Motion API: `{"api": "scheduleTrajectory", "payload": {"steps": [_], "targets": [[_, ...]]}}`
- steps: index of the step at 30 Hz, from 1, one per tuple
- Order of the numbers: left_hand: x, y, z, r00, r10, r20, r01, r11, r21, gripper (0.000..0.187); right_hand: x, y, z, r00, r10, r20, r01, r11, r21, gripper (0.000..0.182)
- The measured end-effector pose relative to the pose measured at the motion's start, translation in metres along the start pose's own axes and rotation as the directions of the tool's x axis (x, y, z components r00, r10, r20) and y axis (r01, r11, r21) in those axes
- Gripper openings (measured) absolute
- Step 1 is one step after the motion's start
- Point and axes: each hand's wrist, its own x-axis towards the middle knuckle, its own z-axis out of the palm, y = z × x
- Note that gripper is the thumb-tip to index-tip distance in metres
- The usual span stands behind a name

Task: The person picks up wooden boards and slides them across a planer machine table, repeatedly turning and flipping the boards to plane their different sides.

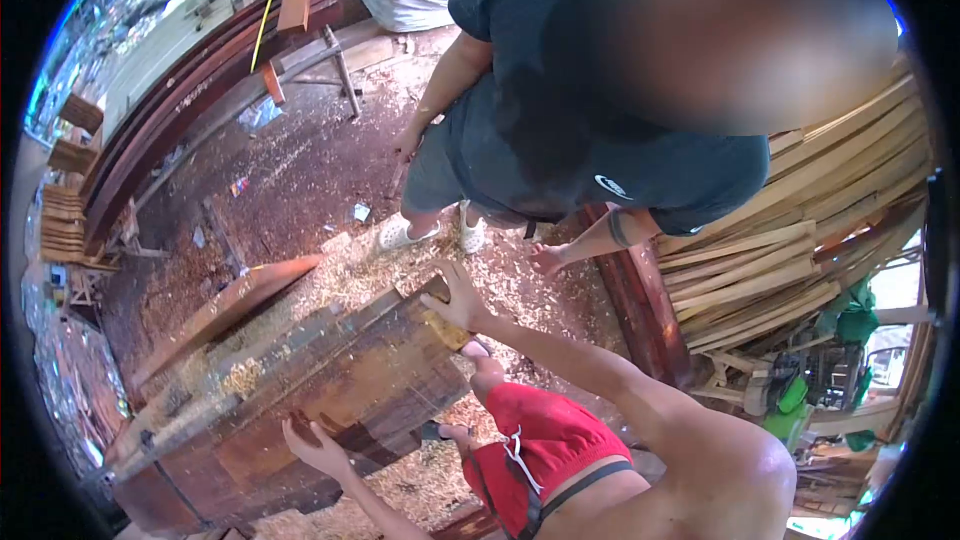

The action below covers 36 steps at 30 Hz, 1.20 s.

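A large wooden piece (360, 380) of dark, reddish-brown boards lies in front of me, running from lower left to the middle. My right hand (460, 302) is at its near right end, with thumb and fingers set around a dark wood corner (437, 288). Just below that hand, a yellowish patch of wood (447, 331) shows at the end. My left hand (322, 452) lies against the side of the wood, thumb and fingers spread. Between them shows a small reddish-brown patch that I cannot make out. Wood shavings (243, 377) are scattered along the top.
Across from me stands a person in a dark shirt (560, 70), arms lowered. A loose plank (235, 315) lies behind the workpiece. Long beams (180, 105) rest at the upper left; stacked strips (750, 275) fill the right. Shavings cover the floor (540, 330).
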Motion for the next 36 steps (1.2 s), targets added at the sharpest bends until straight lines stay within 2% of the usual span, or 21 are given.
{"api": "scheduleTrajectory", "payload": {"steps": [2, 4, 6, 8, 10, 12, 14, 16, 19, 21, 22, 23, 24, 25, 26, 27, 28, 29, 30, 34, 36], "targets": [[0.004, -0.003, 0.007, 0.998, 0.065, 0.005, -0.065, 0.996, 0.063, 0.056, 0.0, 0.0, 0.0, 0.999, -0.04, 0.006, 0.04, 0.999, -0.024, 0.077], [-0.005, 0.019, 0.0, 0.996, -0.048, 0.079, 0.059, 0.987, -0.148, 0.059, 0.0, 0.003, -0.003, 0.999, 0.001, 0.032, -0.001, 1.0, -0.012, 0.076], [-0.014, 0.008, -0.003, 0.992, -0.041, 0.117, 0.07, 0.963, -0.259, 0.059, -0.002, 0.008, 0.002, 0.993, -0.033, -0.117, 0.033, 0.999, -0.006, 0.077], [-0.026, -0.006, -0.018, 0.994, -0.055, 0.092, 0.071, 0.982, -0.177, 0.059, -0.003, -0.003, -0.006, 0.995, 0.048, -0.089, -0.041, 0.996, 0.073, 0.076], [-0.043, -0.028, -0.028, 0.995, -0.078, 0.066, 0.086, 0.988, -0.126, 0.058, -0.001, -0.005, -0.008, 0.992, -0.126, 0.002, 0.126, 0.992, -0.019, 0.072], [-0.063, -0.072, -0.035, 0.96, -0.28, 0.011, 0.279, 0.95, -0.142, 0.058, 0.002, -0.009, 0.001, 0.987, -0.156, 0.04, 0.153, 0.987, 0.056, 0.067], [-0.083, -0.119, -0.035, 0.964, -0.266, 0.016, 0.266, 0.961, -0.071, 0.059, 0.008, -0.019, 0.001, 0.979, -0.195, 0.064, 0.191, 0.98, 0.062, 0.066], [-0.096, -0.144, -0.022, 0.955, -0.297, 0.016, 0.291, 0.923, -0.252, 0.061, 0.006, -0.028, 0.0, 0.97, -0.224, 0.091, 0.219, 0.974, 0.062, 0.064], [-0.11, -0.155, -0.019, 0.88, -0.457, -0.128, 0.453, 0.889, -0.064, 0.065, -0.006, -0.025, 0.022, 0.935, -0.303, 0.183, 0.305, 0.952, 0.017, 0.069], [-0.101, -0.173, -0.013, 0.878, -0.456, -0.146, 0.397, 0.864, -0.31, 0.066, -0.014, -0.041, 0.04, 0.906, -0.334, 0.259, 0.345, 0.939, 0.005, 0.073], [-0.094, -0.194, -0.009, 0.883, -0.414, -0.223, 0.413, 0.909, -0.051, 0.061, -0.019, -0.053, 0.054, 0.856, -0.376, 0.355, 0.4, 0.916, 0.007, 0.077], [-0.087, -0.195, 0.0, 0.779, -0.62, -0.091, 0.399, 0.603, -0.691, 0.056, -0.026, -0.067, 0.065, 0.84, -0.356, 0.41, 0.387, 0.922, 0.009, 0.081], [-0.073, -0.173, -0.013, 0.688, -0.724, 0.045, 0.517, 0.446, -0.731, 0.055, -0.034, -0.08, 0.074, 0.803, -0.348, 0.483, 0.385, 0.923, 0.025, 0.084], [-0.041, -0.115, -0.05, 0.664, -0.74, -0.105, 0.668, 0.65, -0.363, 0.049, -0.041, -0.097, 0.073, 0.727, -0.433, 0.533, 0.539, 0.841, -0.053, 0.083], [-0.009, -0.054, -0.086, 0.624, -0.739, -0.252, 0.774, 0.63, 0.071, 0.046, -0.044, -0.107, 0.075, 0.627, -0.501, 0.596, 0.667, 0.741, -0.079, 0.082], [-0.031, -0.146, -0.048, 0.707, -0.54, -0.457, 0.622, 0.782, 0.037, 0.049, -0.045, -0.116, 0.076, 0.516, -0.56, 0.648, 0.779, 0.622, -0.083, 0.08], [-0.045, -0.209, -0.031, 0.653, -0.618, -0.439, 0.711, 0.7, 0.073, 0.054, -0.046, -0.119, 0.085, 0.393, -0.584, 0.71, 0.86, 0.507, -0.06, 0.079], [-0.031, -0.181, -0.051, 0.718, -0.484, -0.5, 0.679, 0.646, 0.349, 0.055, -0.042, -0.118, 0.097, 0.251, -0.608, 0.753, 0.898, 0.437, 0.053, 0.077], [-0.033, -0.186, -0.049, 0.669, -0.554, -0.495, 0.743, 0.519, 0.423, 0.071, -0.035, -0.116, 0.1, 0.13, -0.609, 0.782, 0.922, 0.364, 0.13, 0.075], [-0.045, -0.247, -0.086, 0.637, -0.651, -0.413, 0.771, 0.53, 0.353, 0.088, -0.03, -0.122, 0.111, 0.066, -0.664, 0.745, 0.922, 0.327, 0.209, 0.076], [-0.042, -0.268, -0.07, 0.555, -0.662, -0.503, 0.732, 0.676, -0.082, 0.093, -0.031, -0.129, 0.116, 0.028, -0.661, 0.75, 0.923, 0.305, 0.234, 0.076]]}}
